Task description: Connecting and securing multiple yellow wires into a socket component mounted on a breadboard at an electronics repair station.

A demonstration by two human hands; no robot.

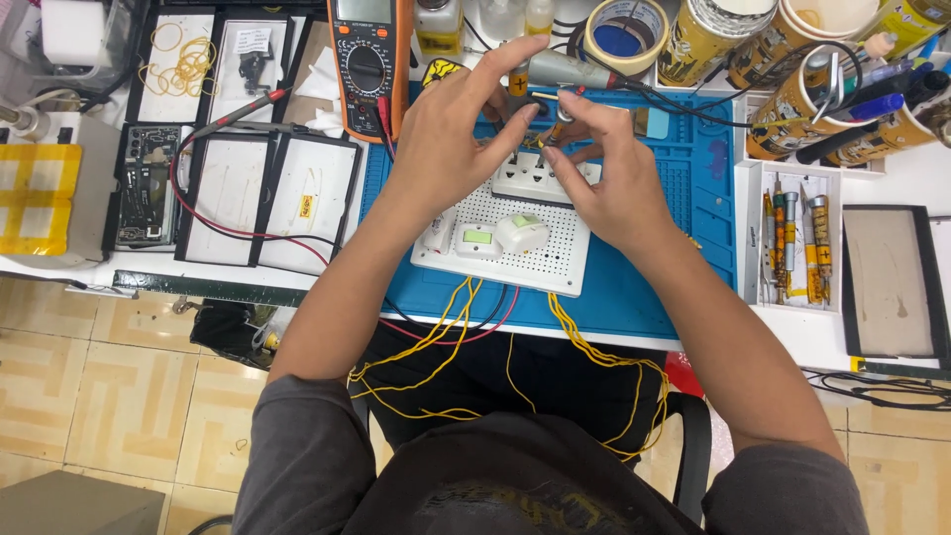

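Left hand [446, 139] and right hand [604, 168] both pinch a small part [543, 124] over the white perforated board [535, 263]; what it is, unclear.

An electronics repair workbench: multimeter [368, 59], blue work mat [684, 188], screwdriver tray [792, 248].

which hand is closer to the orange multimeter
Left. The left hand sits just right of the orange multimeter, almost beside it. The right hand is farther right, past the left one.

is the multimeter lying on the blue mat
No, the orange multimeter sits left of the blue mat, beside the trays, while both hands work over the white perforated board.
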